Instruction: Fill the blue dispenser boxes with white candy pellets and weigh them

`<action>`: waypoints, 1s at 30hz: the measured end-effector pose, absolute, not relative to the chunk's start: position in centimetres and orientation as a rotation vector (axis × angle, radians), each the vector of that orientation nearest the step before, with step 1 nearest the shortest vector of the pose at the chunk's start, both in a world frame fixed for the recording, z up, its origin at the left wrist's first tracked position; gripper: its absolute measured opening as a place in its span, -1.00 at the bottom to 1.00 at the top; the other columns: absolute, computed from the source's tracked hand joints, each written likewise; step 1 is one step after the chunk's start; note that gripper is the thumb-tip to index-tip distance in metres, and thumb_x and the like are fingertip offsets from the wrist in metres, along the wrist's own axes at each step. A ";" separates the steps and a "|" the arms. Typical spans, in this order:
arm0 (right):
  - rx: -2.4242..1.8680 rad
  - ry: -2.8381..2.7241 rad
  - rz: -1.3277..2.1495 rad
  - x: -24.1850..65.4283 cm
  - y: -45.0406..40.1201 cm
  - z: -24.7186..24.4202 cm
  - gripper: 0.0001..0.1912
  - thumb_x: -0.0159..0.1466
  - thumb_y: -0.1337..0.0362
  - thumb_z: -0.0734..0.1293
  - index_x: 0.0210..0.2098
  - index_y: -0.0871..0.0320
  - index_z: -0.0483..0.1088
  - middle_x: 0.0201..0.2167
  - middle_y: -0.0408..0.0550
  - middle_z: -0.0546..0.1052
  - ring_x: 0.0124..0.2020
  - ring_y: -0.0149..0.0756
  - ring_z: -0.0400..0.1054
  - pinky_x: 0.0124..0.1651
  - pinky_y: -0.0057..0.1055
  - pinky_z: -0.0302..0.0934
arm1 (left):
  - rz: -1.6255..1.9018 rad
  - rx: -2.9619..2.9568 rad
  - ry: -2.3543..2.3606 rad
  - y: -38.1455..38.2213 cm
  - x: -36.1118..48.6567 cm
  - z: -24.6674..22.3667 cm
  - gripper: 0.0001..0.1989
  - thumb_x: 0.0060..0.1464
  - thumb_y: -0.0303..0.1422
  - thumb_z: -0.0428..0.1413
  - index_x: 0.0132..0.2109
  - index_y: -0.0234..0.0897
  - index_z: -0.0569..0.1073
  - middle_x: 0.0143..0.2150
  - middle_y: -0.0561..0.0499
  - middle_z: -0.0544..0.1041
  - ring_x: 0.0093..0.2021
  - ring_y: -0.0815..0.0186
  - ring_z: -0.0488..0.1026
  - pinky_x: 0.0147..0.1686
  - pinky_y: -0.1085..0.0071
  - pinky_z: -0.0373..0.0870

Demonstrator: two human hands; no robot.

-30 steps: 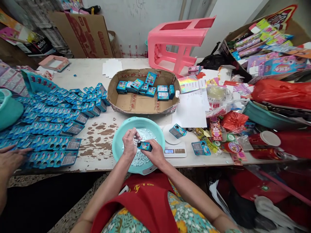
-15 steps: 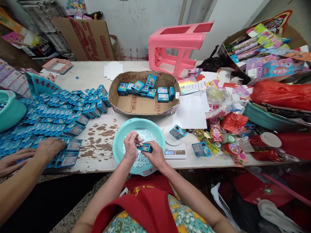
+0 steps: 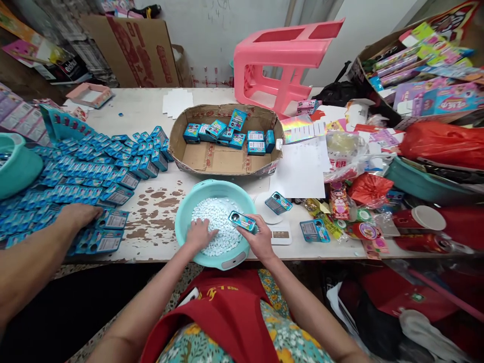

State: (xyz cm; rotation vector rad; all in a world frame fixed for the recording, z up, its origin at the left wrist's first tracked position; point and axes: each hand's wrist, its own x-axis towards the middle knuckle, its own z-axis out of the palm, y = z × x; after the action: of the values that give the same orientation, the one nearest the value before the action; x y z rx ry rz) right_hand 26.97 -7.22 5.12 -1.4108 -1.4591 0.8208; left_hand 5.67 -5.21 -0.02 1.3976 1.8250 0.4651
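Note:
A turquoise basin (image 3: 184, 201) full of small pale blue-white candies (image 3: 223, 237) stands at the table's front edge. My left hand (image 3: 198, 236) lies on the candies at the basin's left side, its fingers spread; the fingertips are partly hidden among them. Over the right rim, my right hand (image 3: 260, 238) grips a small blue candy box (image 3: 242, 221) between thumb and fingers, the box's round-holed end pointing left. To the right is a white kitchen scale (image 3: 286, 237), partly covered by my right hand. Another blue box (image 3: 279, 203) rests on its round plate.
Behind the basin stands a cut-down carton (image 3: 227, 169) with several blue boxes inside. Rows of blue boxes (image 3: 81, 194) fill the left, where another person's hand (image 3: 81, 216) touches them. A flattened blue box (image 3: 314, 231) and mixed packets (image 3: 340, 201) lie right. A pink stool (image 3: 280, 55) stands behind.
My left hand has left the box and gone down onto the candies, its fingers opening. My right hand has moved right with the box. The other person's second hand has gone from view.

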 end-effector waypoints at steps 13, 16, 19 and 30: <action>-1.435 -1.396 0.777 25.5 -7.1 2.6 -0.65 0.12 0.19 0.41 -0.11 0.08 0.36 -0.17 -0.02 0.44 -0.09 -0.21 0.35 0.03 -0.23 0.25 | 0.628 0.973 1.489 -7.1 10.7 -3.0 -0.76 -0.39 -0.48 0.22 -0.43 -0.21 0.42 -0.48 0.02 0.43 -0.39 0.19 0.42 -0.42 0.43 0.28; -1.443 -1.437 0.836 25.4 -7.0 2.7 -0.66 0.11 0.21 0.42 -0.13 0.08 0.37 -0.19 -0.04 0.46 -0.10 -0.23 0.36 0.00 -0.28 0.26 | 0.657 0.756 1.369 -6.2 8.6 -2.1 -0.80 -0.27 -0.42 0.20 -0.38 -0.24 0.41 -0.59 0.10 0.37 -0.62 0.36 0.30 -0.64 0.53 0.15; -1.483 -1.488 0.861 25.3 -6.9 2.0 -0.67 0.10 0.25 0.42 -0.14 0.09 0.38 -0.20 -0.07 0.46 -0.11 -0.24 0.36 -0.02 -0.30 0.25 | 0.764 0.491 1.222 -5.3 7.3 0.1 -0.77 -0.19 -0.33 0.19 -0.31 -0.24 0.38 -0.59 0.12 0.36 -0.69 0.42 0.24 -0.74 0.58 0.03; -1.443 -1.693 0.948 23.8 -6.8 3.9 -0.62 0.05 0.25 0.46 -0.14 0.09 0.39 -0.23 -0.07 0.45 -0.16 -0.20 0.35 -0.09 -0.31 0.24 | 1.457 0.434 1.127 -2.5 11.0 6.6 -0.79 -0.06 -0.30 0.20 -0.34 -0.26 0.32 -0.49 0.13 0.39 -0.51 0.43 0.39 -0.43 0.45 0.40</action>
State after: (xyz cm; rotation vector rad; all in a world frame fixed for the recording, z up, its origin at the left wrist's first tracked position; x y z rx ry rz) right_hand 23.81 -6.82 3.92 -1.4433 -1.6928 0.9483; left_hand 11.00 -2.55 6.65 0.4343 1.1265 1.4575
